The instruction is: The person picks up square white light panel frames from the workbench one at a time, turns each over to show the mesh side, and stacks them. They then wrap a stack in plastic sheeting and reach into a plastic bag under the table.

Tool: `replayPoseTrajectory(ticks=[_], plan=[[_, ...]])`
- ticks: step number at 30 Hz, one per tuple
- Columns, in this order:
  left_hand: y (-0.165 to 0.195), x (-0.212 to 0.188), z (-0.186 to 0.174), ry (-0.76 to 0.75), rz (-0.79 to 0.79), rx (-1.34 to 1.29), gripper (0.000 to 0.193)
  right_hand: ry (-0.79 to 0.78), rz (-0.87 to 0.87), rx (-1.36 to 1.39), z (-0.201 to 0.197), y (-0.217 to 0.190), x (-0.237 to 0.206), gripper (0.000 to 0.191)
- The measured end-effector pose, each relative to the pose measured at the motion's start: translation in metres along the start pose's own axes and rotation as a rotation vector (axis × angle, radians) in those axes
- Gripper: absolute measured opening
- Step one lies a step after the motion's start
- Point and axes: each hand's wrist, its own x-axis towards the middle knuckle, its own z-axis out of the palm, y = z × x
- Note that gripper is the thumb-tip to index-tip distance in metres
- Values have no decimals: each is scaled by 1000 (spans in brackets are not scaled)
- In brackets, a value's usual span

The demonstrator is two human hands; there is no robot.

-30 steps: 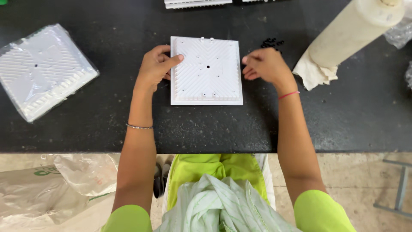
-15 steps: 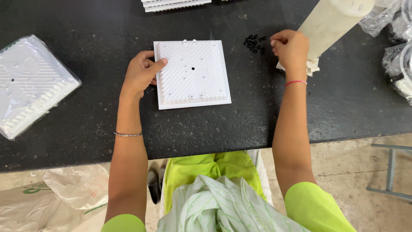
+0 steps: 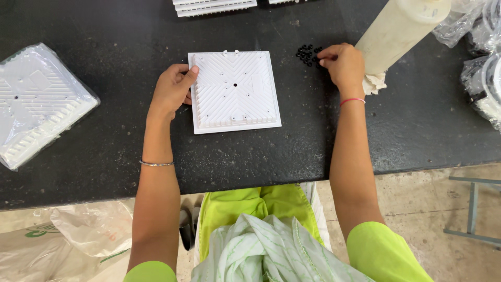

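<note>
The right hand [image 3: 342,65] has moved from the white ribbed plate [image 3: 234,91] to the small black rings [image 3: 308,54] near the bench's far edge, fingertips pinching there, while the left hand [image 3: 172,91] lies open, steadying the plate's left edge mid-bench

On the tabletop [image 3: 104,151] before us lies a square ribbed plate [image 3: 235,91]. Our left hand [image 3: 172,91] rests against its left edge. To its right, a little behind, sits a heap of small rings [image 3: 307,54], our right hand [image 3: 342,65] touching them. A roll [image 3: 399,28] stands right of that hand. A wrapped plate [image 3: 36,102] lies far left.
</note>
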Motion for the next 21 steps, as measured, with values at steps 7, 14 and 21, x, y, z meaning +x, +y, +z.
replayPoseTrajectory(ticks=[7,14,21], plan=[[-10,5,0,13,-3,-32,52,-85,-9,-21,0,0,1,18],[-9,3,-2,31,-27,24,55,-45,79,11,1,1,-2,18],[-7,1,-6,24,-1,30,59,-106,101,45,-4,0,-3,15]])
